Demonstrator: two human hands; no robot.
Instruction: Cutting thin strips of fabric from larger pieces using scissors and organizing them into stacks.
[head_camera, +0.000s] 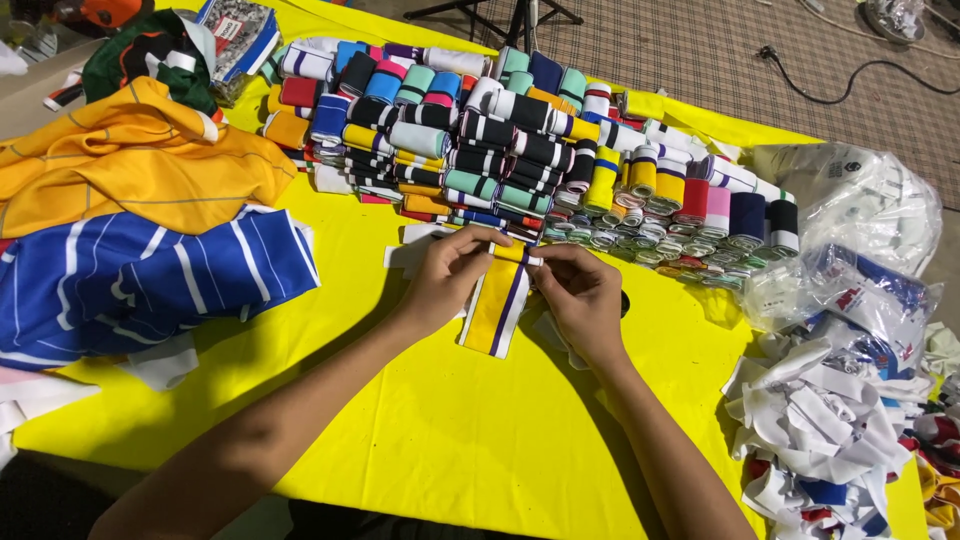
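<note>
Head view, and the yellow worktop (450, 440) fills most of it, crowded at its edges and bare in the near middle. Far across it sits a big bank of rolled and folded striped knit bands (520, 150), row on row, so a great deal looks already sorted and stacked. On the left lie heaped garments, an orange one (130, 160) over a blue striped one (150, 280); on the right, clear plastic bags (850, 200) and a loose pile of white and mixed strips (820, 420), which by the look of it is what's left to handle. Dead centre, just near of the stack, one yellow band with a purple stripe (497, 305) is in work: the left hand (447, 280) pinches its top edge, fingers closed on it, and the right hand (580, 295) grips the same end from the other side, the band trailing flat toward the viewer.
</note>
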